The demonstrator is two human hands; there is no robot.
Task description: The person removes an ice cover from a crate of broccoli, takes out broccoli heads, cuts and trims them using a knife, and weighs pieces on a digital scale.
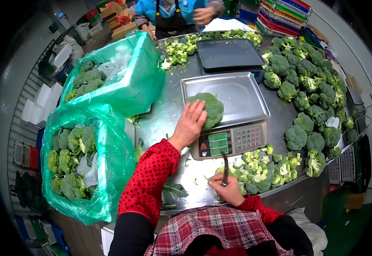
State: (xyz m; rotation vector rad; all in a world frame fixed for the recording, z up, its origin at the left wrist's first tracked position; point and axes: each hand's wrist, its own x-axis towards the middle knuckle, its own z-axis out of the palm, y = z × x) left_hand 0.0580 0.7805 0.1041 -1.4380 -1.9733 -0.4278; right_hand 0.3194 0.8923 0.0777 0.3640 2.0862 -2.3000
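Note:
My left hand point(190, 123) has its fingers curved over a large green broccoli head point(212, 112), at the near left edge of the scale's metal tray point(248, 100). I cannot tell whether the head rests on the tray or is held just above it. Below the tray, the scale's panel point(220, 144) shows lit green digits beside a keypad. In my right hand point(228, 190) is a knife point(225, 167), its dark blade pointing up and away from me. Just right of that hand lies a pile of small cut broccoli florets point(263, 173).
Two green-lined boxes point(103, 160) point(128, 79) holding broccoli stand at left. A large heap of broccoli heads point(318, 94) covers the table's right side. Behind my scale is a second scale with a dark tray point(230, 53). Across the table stands a person in a blue jacket point(186, 13).

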